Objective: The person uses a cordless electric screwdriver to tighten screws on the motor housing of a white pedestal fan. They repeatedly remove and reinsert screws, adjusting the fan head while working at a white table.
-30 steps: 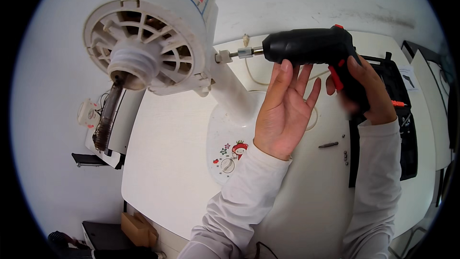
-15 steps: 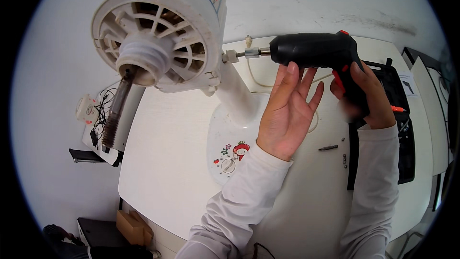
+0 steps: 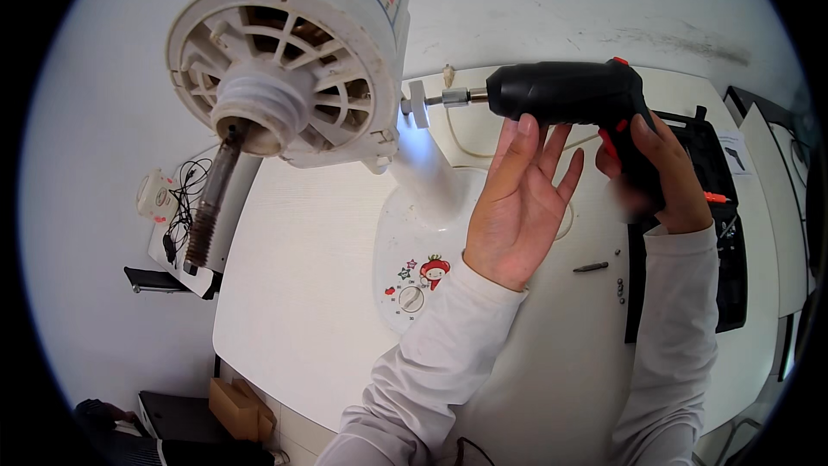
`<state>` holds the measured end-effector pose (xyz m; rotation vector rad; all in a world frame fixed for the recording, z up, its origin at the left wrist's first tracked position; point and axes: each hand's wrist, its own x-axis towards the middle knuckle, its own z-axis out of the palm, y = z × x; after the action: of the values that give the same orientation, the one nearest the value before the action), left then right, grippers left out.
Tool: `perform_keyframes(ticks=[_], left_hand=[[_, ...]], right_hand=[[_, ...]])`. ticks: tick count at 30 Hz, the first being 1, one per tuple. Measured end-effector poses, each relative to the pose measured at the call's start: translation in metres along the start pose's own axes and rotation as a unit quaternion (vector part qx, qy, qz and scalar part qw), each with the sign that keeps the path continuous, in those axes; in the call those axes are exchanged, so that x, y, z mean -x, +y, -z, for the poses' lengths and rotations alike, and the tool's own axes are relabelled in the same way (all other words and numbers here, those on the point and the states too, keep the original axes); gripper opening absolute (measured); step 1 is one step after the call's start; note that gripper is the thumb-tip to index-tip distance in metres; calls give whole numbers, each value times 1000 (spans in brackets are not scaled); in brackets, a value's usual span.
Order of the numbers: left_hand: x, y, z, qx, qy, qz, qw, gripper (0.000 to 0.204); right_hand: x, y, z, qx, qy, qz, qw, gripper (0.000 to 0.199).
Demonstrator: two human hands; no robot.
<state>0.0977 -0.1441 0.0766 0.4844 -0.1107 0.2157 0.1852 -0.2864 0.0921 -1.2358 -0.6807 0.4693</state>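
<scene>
Left hand [image 3: 523,198]: palm toward the camera, fingers stretched up and uncurled — fingertips and thumb against the underside of the cordless screwdriver [image 3: 561,91], propping rather than gripping it.
Right hand [image 3: 680,181]: wrapped round the pistol grip [image 3: 641,164] at the screwdriver's rear, near the red trigger [image 3: 609,143]; lower fingers blurred, so whether one presses cannot be told.
Cordless screwdriver: above the left palm, nearly level, nose pointing left, its rear end at the right hand.
Bit holder [image 3: 454,97]: silver, at the screwdriver's nose — a slim shank runs from it to a white knob-like piece [image 3: 418,103].
Fan motor housing [image 3: 332,39]: left of the screwdriver, a threaded shaft [image 3: 201,233] jutting from its front.
Fan column [image 3: 431,185]: below and left of the screwdriver, lit by a bluish-white glow.
Loose bit [image 3: 591,267]: on the white table [image 3: 293,293], below the screwdriver.
Black tool case [image 3: 733,285]: right of the screwdriver, partly behind the right sleeve [image 3: 677,293].
</scene>
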Motion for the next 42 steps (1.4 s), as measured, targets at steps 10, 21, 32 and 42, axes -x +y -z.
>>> perform_keyframes(ticks=[10,21,32,42], left_hand=[[0,-1,-1,18,-4,-3,1000,28],[0,-2,0,26,-2,-1,1000,28],[0,-3,-1,36,6,-4,999,27],[1,-3,-2,38,10,-3,999,27]], right_hand=[[1,-1,0,15,6,-3,1000,43],[0,0,0,13,6,0,1000,43],[0,2,1,16,7,-1,1000,43],[0,1,2,16,4,0,1000,43]])
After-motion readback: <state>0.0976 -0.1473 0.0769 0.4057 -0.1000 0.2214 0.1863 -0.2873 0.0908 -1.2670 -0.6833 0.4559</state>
